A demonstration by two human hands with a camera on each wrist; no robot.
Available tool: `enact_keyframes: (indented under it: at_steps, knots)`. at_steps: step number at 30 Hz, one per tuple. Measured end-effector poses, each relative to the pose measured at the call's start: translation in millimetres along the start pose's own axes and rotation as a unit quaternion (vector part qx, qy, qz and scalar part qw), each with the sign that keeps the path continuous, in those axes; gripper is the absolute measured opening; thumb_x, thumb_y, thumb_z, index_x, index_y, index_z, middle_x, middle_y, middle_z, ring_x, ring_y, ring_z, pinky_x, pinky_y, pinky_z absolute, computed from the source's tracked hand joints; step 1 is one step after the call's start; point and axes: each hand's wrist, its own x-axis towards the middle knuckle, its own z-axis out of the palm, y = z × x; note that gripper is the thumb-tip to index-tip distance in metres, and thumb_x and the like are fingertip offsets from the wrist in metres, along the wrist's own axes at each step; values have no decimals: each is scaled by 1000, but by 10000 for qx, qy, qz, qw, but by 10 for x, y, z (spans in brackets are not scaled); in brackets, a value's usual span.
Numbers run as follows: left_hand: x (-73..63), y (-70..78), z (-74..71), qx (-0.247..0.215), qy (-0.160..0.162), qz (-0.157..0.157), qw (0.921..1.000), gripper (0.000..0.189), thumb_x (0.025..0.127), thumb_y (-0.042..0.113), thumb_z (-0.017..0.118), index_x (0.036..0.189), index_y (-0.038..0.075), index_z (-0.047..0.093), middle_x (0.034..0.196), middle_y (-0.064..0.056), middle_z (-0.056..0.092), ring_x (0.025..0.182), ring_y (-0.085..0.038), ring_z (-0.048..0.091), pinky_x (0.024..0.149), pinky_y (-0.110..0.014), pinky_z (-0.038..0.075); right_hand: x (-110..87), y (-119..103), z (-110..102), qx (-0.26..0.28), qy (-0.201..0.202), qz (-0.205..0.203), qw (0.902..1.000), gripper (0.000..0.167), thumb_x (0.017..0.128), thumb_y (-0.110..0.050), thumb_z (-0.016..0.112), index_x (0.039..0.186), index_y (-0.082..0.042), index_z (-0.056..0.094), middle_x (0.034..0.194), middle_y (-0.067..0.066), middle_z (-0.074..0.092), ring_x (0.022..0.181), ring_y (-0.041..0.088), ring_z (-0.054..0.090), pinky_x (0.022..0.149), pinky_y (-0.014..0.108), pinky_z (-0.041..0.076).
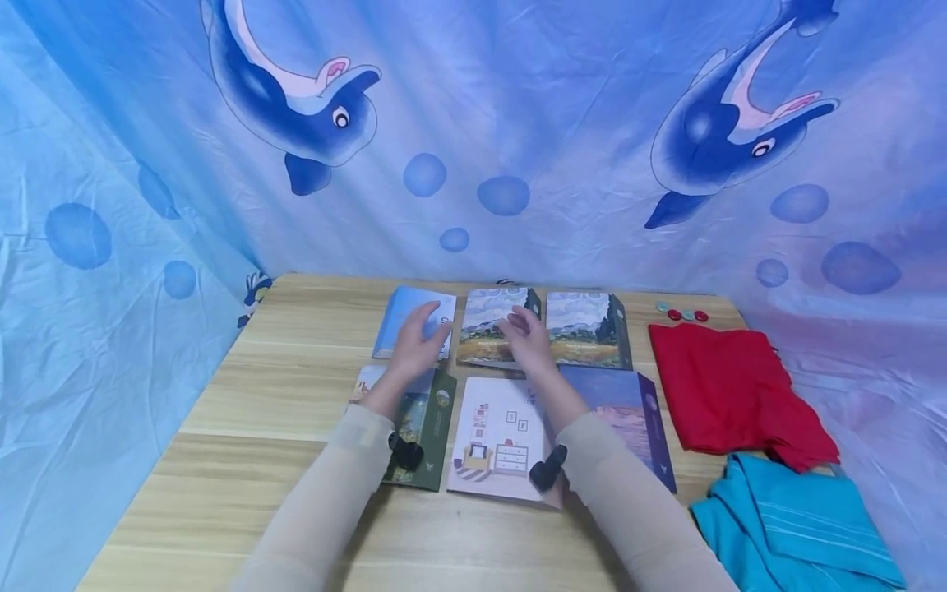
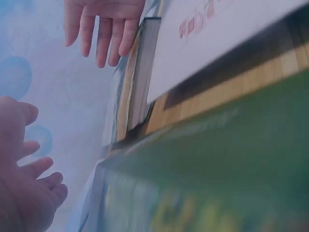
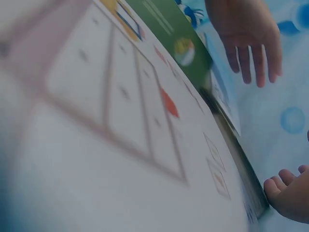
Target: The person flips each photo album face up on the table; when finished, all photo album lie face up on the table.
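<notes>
Two rows of books lie on the table. My left hand (image 1: 418,345) hovers by the blue book (image 1: 399,316) at back left, fingers loosely bent. Over the back middle book (image 1: 484,316), which has a landscape cover, is my right hand (image 1: 531,341), its fingers relaxed. Both hands hold nothing; in the left wrist view the right hand (image 2: 106,29) faces the left hand (image 2: 29,174) across a gap. Under my forearms lie a green-edged book (image 1: 438,436) and a white book (image 1: 491,411) with a drawn room on it.
Another landscape book (image 1: 580,329) is at back right, with a purple book (image 1: 629,419) in front of it. Further right are several small red and pale discs (image 1: 674,315), a red cloth (image 1: 732,386) and a teal cloth (image 1: 806,526). A blue dolphin curtain (image 1: 473,123) hangs behind.
</notes>
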Motion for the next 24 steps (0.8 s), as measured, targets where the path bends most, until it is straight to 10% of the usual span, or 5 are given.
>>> enact_keyframes:
  at_steps: [11,24]
  knots:
    - [-59,155,368,-38,-684,109,9976,57,105,28,55,154,3,39,161,-19,31,149,-38,27,121,-55,23,78,106,-382,105,655,308,9973,54,102,-26,60,151,-8,46,156,12,43,147,31,35,120,46,30]
    - [-68,228,641,384,-1047,-835,9902,67,103,41,55,158,10,34,165,-16,25,150,-37,25,121,-54,23,80,257,-392,1828,-67,956,9785,52,109,-20,43,158,-6,31,158,20,37,143,33,37,116,43,36]
